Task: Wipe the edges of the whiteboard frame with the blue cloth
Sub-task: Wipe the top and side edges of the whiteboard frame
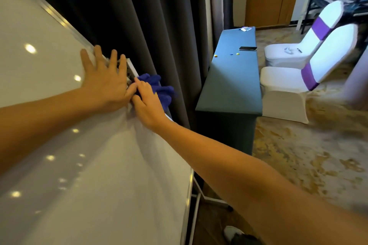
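Wiping at the whiteboard frame's (133,69) corner.

Left hand (105,81) spread flat on the whiteboard (49,89), fingers open; just right, touching thumbs, right hand (148,103) gripping blue cloth (161,89) pressed against the frame edge, before dark curtain (139,16).

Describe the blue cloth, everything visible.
The blue cloth is a deep royal blue, fuzzy fabric like microfibre, bunched into rumpled folds. It sits at the right edge of the whiteboard frame, near the upper corner, against the dark curtain. The right hand presses it to the frame, fingers covering its left part. The left hand lies flat on the board beside it, apparently not touching it.
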`<state>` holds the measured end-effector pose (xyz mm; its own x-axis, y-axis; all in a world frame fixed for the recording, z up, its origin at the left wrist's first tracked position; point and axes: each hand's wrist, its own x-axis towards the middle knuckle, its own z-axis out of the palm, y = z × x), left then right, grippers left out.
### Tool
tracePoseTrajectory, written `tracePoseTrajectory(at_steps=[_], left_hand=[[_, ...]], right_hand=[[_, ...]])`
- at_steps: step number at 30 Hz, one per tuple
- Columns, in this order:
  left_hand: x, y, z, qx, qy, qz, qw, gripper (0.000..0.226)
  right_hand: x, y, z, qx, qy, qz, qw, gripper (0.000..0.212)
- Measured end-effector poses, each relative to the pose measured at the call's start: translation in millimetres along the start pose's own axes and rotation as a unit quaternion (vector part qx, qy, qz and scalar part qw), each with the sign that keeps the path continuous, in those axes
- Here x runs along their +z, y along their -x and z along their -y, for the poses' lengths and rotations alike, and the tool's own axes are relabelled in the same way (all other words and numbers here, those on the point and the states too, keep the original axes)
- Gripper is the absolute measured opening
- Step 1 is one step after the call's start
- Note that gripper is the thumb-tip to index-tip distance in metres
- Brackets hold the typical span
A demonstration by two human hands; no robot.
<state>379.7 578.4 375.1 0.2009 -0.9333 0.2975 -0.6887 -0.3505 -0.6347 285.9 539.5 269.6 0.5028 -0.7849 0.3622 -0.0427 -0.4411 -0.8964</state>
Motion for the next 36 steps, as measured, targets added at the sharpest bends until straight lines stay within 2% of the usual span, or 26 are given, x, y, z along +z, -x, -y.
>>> tracePoseTrajectory(at_steps=[2,6,7,9,12,14,16,17,20,21,24,27,29,32,33,36], left_hand=[[11.7,1.5,4.4,0.019,-0.021,-0.007,1.0,0.097],[28.2,6.9,14.2,0.066,-0.091,-0.025,0.993,0.101],[28.4,8.8,14.1,0.068,-0.1,-0.025,0.992,0.1],[28.4,10.3,12.6,0.059,-0.105,-0.025,0.992,0.095],[27.2,10.0,7.0,0.049,-0.087,-0.03,0.995,0.088],[28.9,9.2,4.6,0.054,-0.084,-0.036,0.994,0.086],[31.0,9.5,4.1,0.069,-0.073,-0.034,0.994,0.085],[32.4,10.6,4.0,0.075,-0.063,-0.031,0.995,0.084],[36.3,21.2,2.7,0.094,-0.06,0.004,0.994,0.082],[38.5,26.4,1.2,0.104,-0.073,0.013,0.992,0.083],[39.9,37.7,-1.8,0.114,-0.101,0.027,0.988,0.089],[34.9,41.0,-2.8,0.11,-0.099,0.035,0.988,0.095],[35.7,42.8,-2.8,0.109,-0.105,0.045,0.987,0.099],[38.0,51.1,-6.2,0.102,-0.106,0.077,0.986,0.103],[38.8,54.4,-9.4,0.101,-0.106,0.083,0.986,0.104],[41.2,60.3,-15.4,0.089,-0.107,0.078,0.987,0.107]], right_hand=[[7.1,8.2,-17.6,0.029,0.0,0.01,1.0,0.055],[-4.2,36.0,-72.5,0.202,-0.008,0.008,0.979,0.058],[-5.0,34.2,-72.7,0.222,-0.01,0.011,0.975,0.06],[2.2,17.4,-50.1,0.203,-0.039,0.011,0.978,0.064],[27.3,-9.7,0.1,0.122,-0.086,-0.003,0.989,0.072],[38.4,-4.0,-0.3,0.079,-0.08,-0.013,0.994,0.074],[39.3,14.5,-34.0,0.054,-0.037,-0.02,0.998,0.07],[34.6,21.6,-56.8,0.075,-0.015,-0.017,0.997,0.069],[19.2,27.5,-101.8,0.224,0.026,0.017,0.974,0.061],[18.8,23.4,-99.4,0.233,0.025,0.033,0.972,0.06],[32.9,4.0,-57.5,0.124,-0.067,0.053,0.989,0.067],[40.4,5.6,-38.7,0.031,-0.069,0.057,0.996,0.067],[34.5,22.2,-69.7,0.06,-0.034,0.034,0.997,0.061],[14.6,43.4,-114.5,0.222,0.036,0.045,0.973,0.053],[13.6,44.9,-116.8,0.242,0.038,0.046,0.968,0.052],[31.3,28.1,-86.9,0.166,-0.068,0.046,0.983,0.062]])
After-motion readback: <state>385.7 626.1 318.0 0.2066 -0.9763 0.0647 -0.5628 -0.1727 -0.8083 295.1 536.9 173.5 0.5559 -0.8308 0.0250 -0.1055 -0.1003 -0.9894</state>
